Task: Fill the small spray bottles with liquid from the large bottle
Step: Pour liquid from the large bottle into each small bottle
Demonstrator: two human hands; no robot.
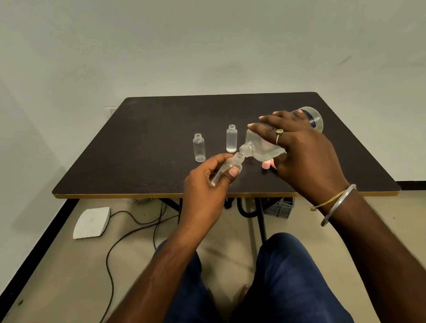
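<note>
My right hand (298, 145) grips the large clear bottle (261, 147), tipped down to the left with its open mouth against the neck of a small clear spray bottle (230, 166). My left hand (209, 180) pinches that small bottle, which is tilted towards the large one above the table's front part. Two more small bottles stand upright and uncapped on the dark table (137, 143): one (199, 147) at the left, one (231, 138) beside it with a little liquid at the bottom. Something small and pink (266, 164) lies under the large bottle, mostly hidden.
The table's front edge (119, 194) has a yellow trim. On the floor lie a white foam piece (92, 222), black cables (124, 236) and a grey crate (279, 208) under the table. My knees (282, 273) are below the hands. White walls stand behind and to the left.
</note>
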